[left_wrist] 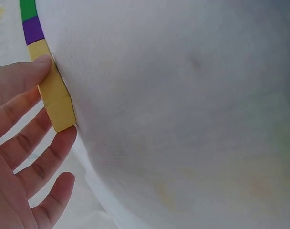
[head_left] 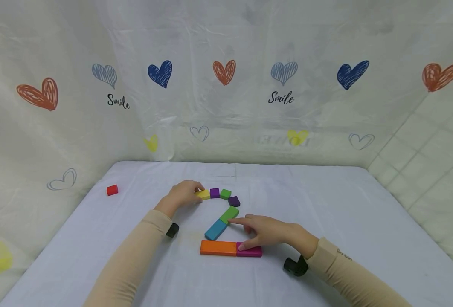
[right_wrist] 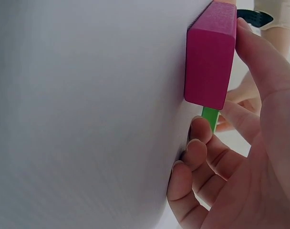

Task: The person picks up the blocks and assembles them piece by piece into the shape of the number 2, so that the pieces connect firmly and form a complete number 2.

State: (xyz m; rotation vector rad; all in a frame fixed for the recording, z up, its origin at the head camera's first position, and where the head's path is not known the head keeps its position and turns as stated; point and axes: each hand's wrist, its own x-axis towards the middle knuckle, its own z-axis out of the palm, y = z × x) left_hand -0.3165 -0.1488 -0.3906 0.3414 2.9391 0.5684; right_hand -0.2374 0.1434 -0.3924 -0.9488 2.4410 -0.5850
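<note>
My left hand (head_left: 181, 195) pinches a yellow block (left_wrist: 54, 90) between thumb and fingers at the left end of a curved row. In that row follow a purple block (head_left: 214, 193), a green block (head_left: 225, 194) and a dark purple block (head_left: 234, 201). Below them, a light green block (head_left: 230, 213) and a blue block (head_left: 215, 230) form a slanted line. An orange block (head_left: 218, 247) and a magenta block (right_wrist: 209, 64) lie end to end nearest me. The thumb of my right hand (head_left: 268, 230) rests on the magenta block; its index finger reaches the light green one, the other fingers loosely bent.
A lone red block (head_left: 112, 190) lies at the far left of the white-covered table (head_left: 326, 204). Behind the table hangs a pale sheet (head_left: 249, 38) printed with hearts. Dark wrist devices (head_left: 296, 266) sit under both forearms.
</note>
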